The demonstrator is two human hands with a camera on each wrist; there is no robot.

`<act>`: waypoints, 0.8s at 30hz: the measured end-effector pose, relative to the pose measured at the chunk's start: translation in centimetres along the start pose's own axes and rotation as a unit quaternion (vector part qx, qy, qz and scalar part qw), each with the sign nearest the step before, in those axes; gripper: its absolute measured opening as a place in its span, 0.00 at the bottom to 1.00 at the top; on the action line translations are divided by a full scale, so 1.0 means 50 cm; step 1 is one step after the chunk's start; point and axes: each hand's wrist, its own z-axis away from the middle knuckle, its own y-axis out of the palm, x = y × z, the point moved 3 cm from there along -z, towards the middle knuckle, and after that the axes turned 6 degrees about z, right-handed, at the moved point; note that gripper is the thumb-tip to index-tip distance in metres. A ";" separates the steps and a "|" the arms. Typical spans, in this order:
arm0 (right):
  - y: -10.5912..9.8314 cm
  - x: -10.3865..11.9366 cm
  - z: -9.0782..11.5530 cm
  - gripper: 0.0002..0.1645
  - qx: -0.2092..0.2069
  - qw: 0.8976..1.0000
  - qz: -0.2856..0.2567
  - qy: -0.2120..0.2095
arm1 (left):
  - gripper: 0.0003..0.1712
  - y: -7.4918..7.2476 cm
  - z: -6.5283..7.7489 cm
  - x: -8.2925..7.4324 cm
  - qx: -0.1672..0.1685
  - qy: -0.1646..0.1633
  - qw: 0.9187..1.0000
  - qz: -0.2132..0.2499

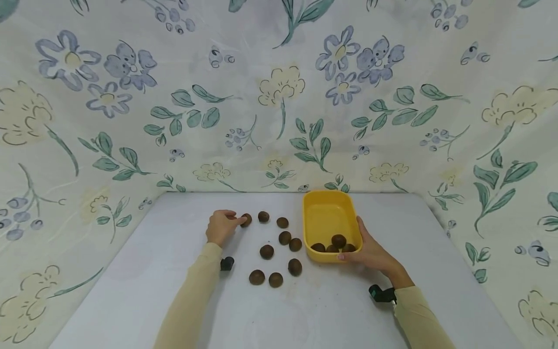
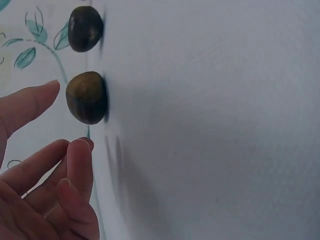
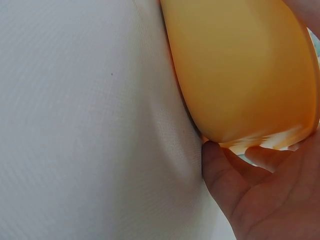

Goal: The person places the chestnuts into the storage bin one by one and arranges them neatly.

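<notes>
At the far left of the loose group my left hand (image 1: 221, 227) reaches toward a glossy, dark brown round ball (image 1: 247, 220). In the left wrist view the thumb and bent fingers of that hand (image 2: 50, 200) stand apart on either side of this ball (image 2: 89, 97), with a gap to it. A second brown ball (image 2: 85, 29) lies just beyond. My right hand (image 1: 372, 253) grips the near right corner of a yellow rectangular container (image 1: 329, 213), thumb at its near end, fingers along its side. Several brown balls (image 1: 338, 241) lie at the container's near end.
More loose brown balls lie on the white table (image 1: 331, 310) between my hands, among them one ball (image 1: 267, 251) in the middle and another ball (image 1: 294, 267) close to the container's near left corner. A flowered cloth (image 1: 261, 160) hangs behind the table's back edge.
</notes>
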 end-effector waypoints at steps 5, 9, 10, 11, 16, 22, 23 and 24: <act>-0.002 0.002 0.002 0.85 0.000 1.000 0.001 -0.004 | 0.31 0.012 -0.002 -0.002 0.007 0.000 1.000 -0.025; -0.002 0.000 0.000 0.84 -0.001 1.000 0.003 -0.014 | 0.30 0.020 -0.003 -0.006 0.009 0.003 0.999 -0.038; -0.002 0.000 0.000 0.84 -0.002 1.000 0.001 -0.015 | 0.30 0.022 -0.004 -0.007 0.009 0.004 0.999 -0.039; -0.002 0.000 -0.001 0.84 -0.003 1.000 0.000 -0.015 | 0.30 0.023 -0.005 -0.008 0.009 0.005 0.999 -0.041; -0.001 0.000 -0.002 0.84 -0.002 1.000 -0.003 -0.008 | 0.29 0.031 -0.010 -0.009 0.008 0.006 0.999 -0.052; 0.001 -0.004 -0.002 0.85 -0.003 1.000 -0.006 -0.001 | 0.27 0.035 -0.012 -0.011 0.014 0.006 0.998 -0.053; 0.001 -0.004 -0.002 0.85 -0.003 1.000 -0.005 0.000 | 0.27 0.034 -0.012 -0.011 0.013 0.006 0.999 -0.050; 0.000 -0.004 -0.002 0.85 -0.003 1.000 -0.004 0.001 | 0.26 0.034 -0.011 -0.011 0.013 0.007 0.999 -0.048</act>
